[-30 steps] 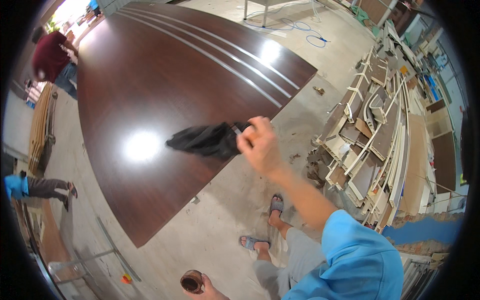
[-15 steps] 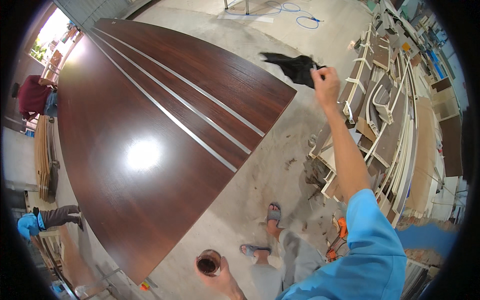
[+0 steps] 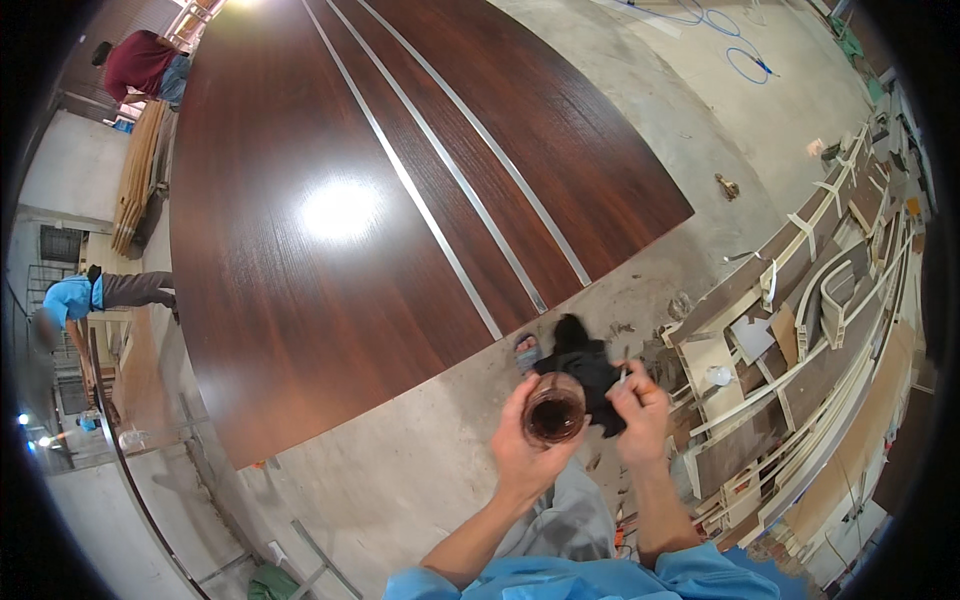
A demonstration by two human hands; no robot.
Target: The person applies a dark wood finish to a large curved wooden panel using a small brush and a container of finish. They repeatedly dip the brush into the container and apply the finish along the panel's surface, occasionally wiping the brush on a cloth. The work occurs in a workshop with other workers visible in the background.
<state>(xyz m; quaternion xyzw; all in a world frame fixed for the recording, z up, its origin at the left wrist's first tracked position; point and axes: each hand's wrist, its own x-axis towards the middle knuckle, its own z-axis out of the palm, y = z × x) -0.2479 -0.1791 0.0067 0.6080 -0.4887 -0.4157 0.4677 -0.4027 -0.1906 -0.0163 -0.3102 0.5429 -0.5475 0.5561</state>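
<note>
Left hand (image 3: 522, 448) is wrapped around a small open jar (image 3: 554, 414) of dark reddish liquid, held upright at waist height. Right hand (image 3: 638, 412) is closed on a bunched black rag (image 3: 585, 368), pressed right against the jar mouth; looks like the rag is being loaded with stain or polish. The big dark wood panel (image 3: 330, 210) with inlaid metal strips lies just ahead, already glossy with a strong light reflection. Can't tell which areas are wiped. My read: mid-job, at a reload, with rubbing of the surface left. Scrap offcuts (image 3: 800, 330) are stacked to the right.
</note>
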